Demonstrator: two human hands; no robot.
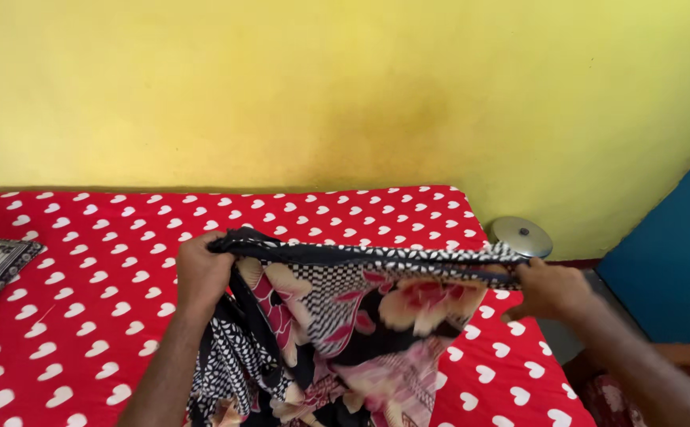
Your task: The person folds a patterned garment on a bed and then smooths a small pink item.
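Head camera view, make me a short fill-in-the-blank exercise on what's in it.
1. Both hands hold up a floral, black-and-white patterned ____.
2. The red bedsheet is covered with white ____.
3. The wall behind the bed is ____.
4. The round metal lid lies off the bed's far ____ corner.

Missing words: garment; hearts; yellow; right

Both forearms reach forward, held apart at matching height; the left hand (201, 273) is fisted tight, knuckles up, and the right hand (549, 289) pinches with fingers curled inward

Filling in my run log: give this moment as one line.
left hand: grips floral garment edge | right hand: grips other end | garment stretched above red heart-print bedsheet
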